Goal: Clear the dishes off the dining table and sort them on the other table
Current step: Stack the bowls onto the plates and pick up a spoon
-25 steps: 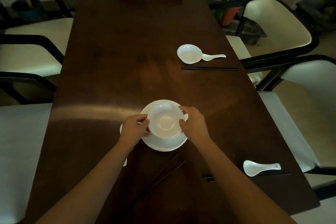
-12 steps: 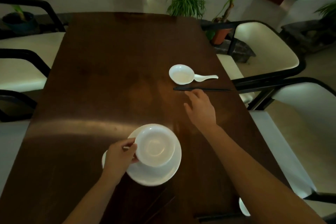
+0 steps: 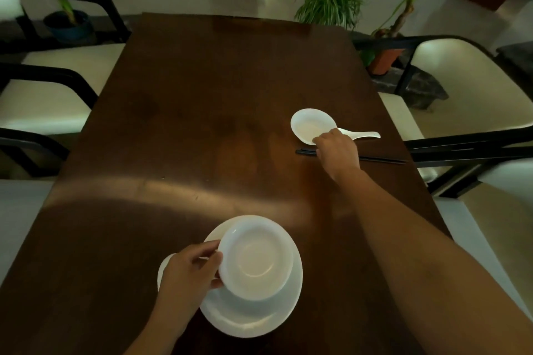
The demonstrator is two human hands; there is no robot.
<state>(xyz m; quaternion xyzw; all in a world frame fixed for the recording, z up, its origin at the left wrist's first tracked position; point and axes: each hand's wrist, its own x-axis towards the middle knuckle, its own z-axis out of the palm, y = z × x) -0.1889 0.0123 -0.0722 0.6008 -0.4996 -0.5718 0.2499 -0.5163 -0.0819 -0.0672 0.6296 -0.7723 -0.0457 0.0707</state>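
Note:
On the dark wooden dining table (image 3: pixel 184 124), my left hand (image 3: pixel 187 274) grips the left rim of a white bowl (image 3: pixel 256 259) that sits on a white plate (image 3: pixel 253 311) near the front edge. Another white piece peeks out behind that hand. Further off to the right, my right hand (image 3: pixel 336 153) reaches a small white bowl (image 3: pixel 310 124), its fingers pinching the near rim. A white spoon (image 3: pixel 360 134) lies just right of that bowl. Black chopsticks (image 3: pixel 380 158) lie under my right hand.
Cream chairs with black arms stand along both sides, one at the left (image 3: pixel 57 89) and one at the right (image 3: pixel 467 86). Potted plants (image 3: pixel 331 0) stand beyond the table's far end and at the far right. The table's middle and far end are bare wood.
My right hand left the stacked bowl and travelled forward and right to the small bowl. My left hand kept its hold on the stacked bowl. The view tilted up.

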